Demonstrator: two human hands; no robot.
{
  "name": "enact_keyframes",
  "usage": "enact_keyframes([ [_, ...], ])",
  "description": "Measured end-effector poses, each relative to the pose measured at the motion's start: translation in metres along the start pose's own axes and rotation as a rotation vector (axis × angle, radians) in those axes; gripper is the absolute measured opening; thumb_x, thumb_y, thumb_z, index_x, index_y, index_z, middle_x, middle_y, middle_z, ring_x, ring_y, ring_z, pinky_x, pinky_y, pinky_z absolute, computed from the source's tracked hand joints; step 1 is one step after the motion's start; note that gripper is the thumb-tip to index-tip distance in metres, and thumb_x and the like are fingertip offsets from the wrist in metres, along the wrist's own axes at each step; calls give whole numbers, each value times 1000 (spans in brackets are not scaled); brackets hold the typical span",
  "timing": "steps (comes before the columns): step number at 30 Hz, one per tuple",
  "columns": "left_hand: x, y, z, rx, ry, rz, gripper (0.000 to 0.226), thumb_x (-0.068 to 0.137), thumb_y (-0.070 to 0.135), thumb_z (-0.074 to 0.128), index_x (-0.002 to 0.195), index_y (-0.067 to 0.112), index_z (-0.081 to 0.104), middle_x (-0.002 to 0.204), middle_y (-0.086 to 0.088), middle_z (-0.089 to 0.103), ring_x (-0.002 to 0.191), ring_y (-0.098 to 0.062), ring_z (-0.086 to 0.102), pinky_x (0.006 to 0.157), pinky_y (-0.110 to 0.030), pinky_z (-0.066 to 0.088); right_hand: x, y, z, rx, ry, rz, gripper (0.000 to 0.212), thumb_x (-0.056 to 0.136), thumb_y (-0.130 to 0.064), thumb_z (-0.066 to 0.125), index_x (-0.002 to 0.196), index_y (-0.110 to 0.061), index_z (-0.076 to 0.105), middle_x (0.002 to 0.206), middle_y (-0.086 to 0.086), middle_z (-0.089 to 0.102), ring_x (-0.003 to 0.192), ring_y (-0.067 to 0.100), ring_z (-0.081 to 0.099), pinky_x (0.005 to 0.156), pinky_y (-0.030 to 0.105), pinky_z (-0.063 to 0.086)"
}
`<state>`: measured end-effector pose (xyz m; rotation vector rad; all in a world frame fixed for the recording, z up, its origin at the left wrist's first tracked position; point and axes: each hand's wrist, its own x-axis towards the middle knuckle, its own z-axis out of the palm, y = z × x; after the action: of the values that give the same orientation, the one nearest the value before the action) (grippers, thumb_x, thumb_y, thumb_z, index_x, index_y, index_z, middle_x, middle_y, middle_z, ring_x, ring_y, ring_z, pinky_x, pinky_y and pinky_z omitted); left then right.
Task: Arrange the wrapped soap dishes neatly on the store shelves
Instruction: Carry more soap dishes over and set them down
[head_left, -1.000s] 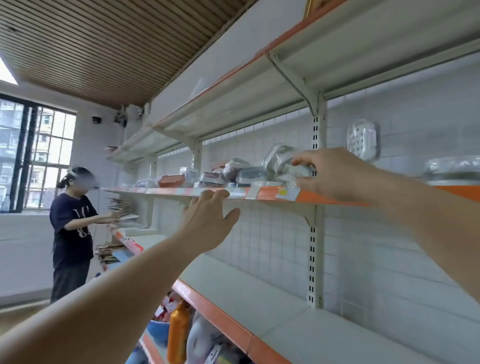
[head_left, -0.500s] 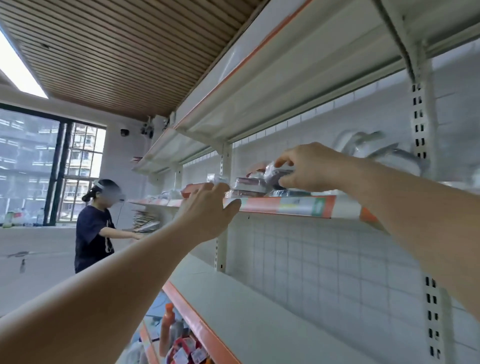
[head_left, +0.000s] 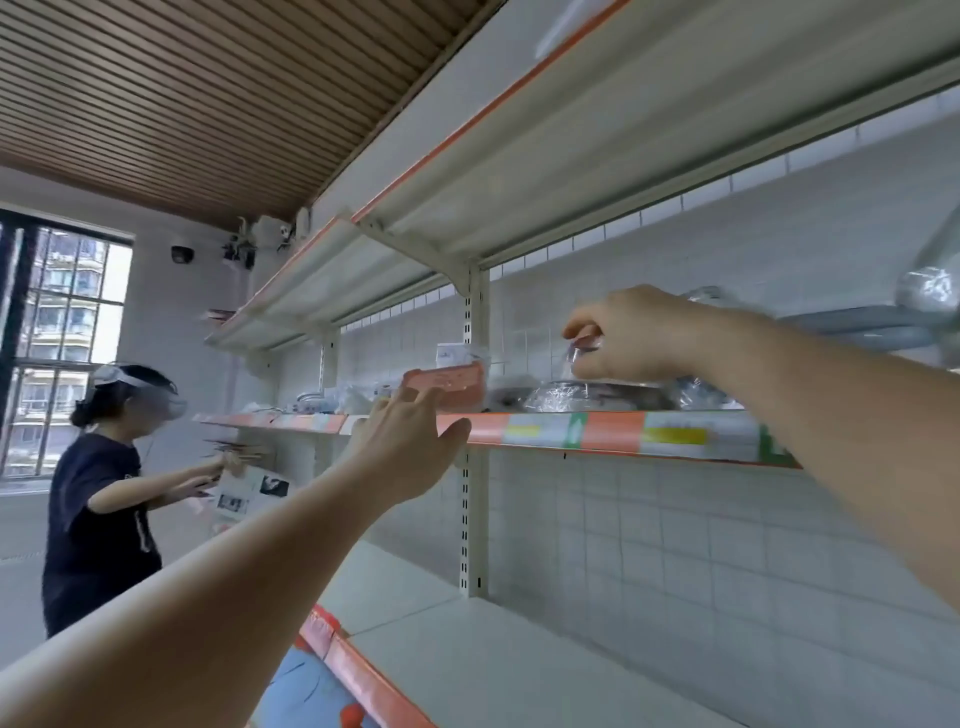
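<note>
Two hands reach up to the middle shelf (head_left: 613, 434), one of three shelves in view. The right hand (head_left: 631, 335) hovers over the shelf, its fingers (head_left: 582, 325) pinching the clear wrapping (head_left: 576, 358) of a soap dish (head_left: 587, 389) that lies on the shelf just beneath. The left hand (head_left: 410, 447) is raised before the shelf's orange edge, fingers straight and holding nothing, near one pink soap dish (head_left: 449, 382). More wrapped soap dishes sit along the shelf; blur prevents counting them. One other person (head_left: 104, 493) in a dark shirt stands at the far left.
</note>
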<state>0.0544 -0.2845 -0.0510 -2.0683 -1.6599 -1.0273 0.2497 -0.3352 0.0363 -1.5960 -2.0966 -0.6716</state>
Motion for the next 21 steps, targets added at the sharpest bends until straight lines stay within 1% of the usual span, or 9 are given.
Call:
enact_keyframes([
  [6,62,-63,39,-26,3,32,43,97,40,38,135,21,41,138,-11,41,123,-30,40,98,-38,35,70,-37,39,-93,-51,21,44,94,-26,51,137,-23,45,139,1,47,125,20,43,93,25,34],
  [11,114,-88,67,-6,88,86,45,97,39,38,138,20,40,143,-6,39,125,-30,40,98,-38,35,120,-48,72,-175,-15,-3,43,95,-22,49,137,-23,45,141,0,45,124,20,45,93,25,34],
  [12,128,-90,70,-9,87,101,46,97,39,38,139,21,39,144,-5,39,126,-28,39,98,-38,35,130,-46,73,-175,-14,-1,43,94,-21,50,137,-24,46,141,-1,45,116,20,49,89,24,35],
  [14,154,-92,77,-7,52,140,44,97,36,38,139,23,38,144,-4,40,129,-26,37,101,-37,33,147,-40,74,-159,-19,25,42,94,-20,50,135,-24,47,139,0,46,81,15,53,84,26,43],
  [16,175,-89,80,6,-10,196,41,98,35,37,137,23,41,141,-5,44,128,-25,39,102,-34,32,164,-31,76,-158,9,66,40,94,-18,51,134,-23,48,137,2,46,70,16,48,84,34,52],
  [18,191,-85,83,-9,-101,253,29,96,34,41,121,25,52,119,-3,56,111,-25,49,91,-30,37,178,-23,80,-158,4,102,39,93,-17,50,131,-22,51,132,2,48,77,19,53,81,37,55],
  [19,199,-85,87,10,-142,282,13,94,32,45,102,27,54,102,0,56,98,-24,49,81,-28,37,184,-19,84,-160,-22,123,38,93,-17,51,130,-23,52,129,2,49,77,20,56,79,39,56],
  [20,207,-84,89,40,-155,320,7,91,31,50,87,26,48,93,2,54,90,-22,46,75,-26,34,189,-15,87,-183,-64,145,37,92,-17,52,129,-23,54,125,2,52,79,21,59,80,39,56],
  [21,216,-86,92,94,-164,341,12,87,34,54,85,26,45,96,1,55,90,-21,46,75,-26,34,192,-11,90,-222,-105,169,36,92,-18,53,128,-22,54,121,2,55,85,23,62,84,38,54],
])
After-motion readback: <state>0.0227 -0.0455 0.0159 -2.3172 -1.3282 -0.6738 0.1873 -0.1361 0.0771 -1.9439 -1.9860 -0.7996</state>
